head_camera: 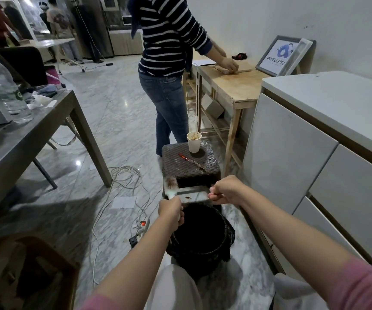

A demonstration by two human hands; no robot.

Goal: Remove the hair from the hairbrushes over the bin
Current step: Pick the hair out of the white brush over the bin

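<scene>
A dark woven stool (190,166) stands on the marble floor (117,121); beyond the black bin (200,233); it carries a paper cup (194,142) and a red-handled tool (191,161).

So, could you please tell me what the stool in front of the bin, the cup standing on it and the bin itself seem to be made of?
The stool looks like dark brown woven wicker or moulded plastic imitating it: a basket-weave texture with a slight sheen. The cup seems to be matt white paper, thin-walled with a rolled rim. The bin appears lined with a glossy black plastic bag, creased around the rim; its own material is hidden.
</scene>
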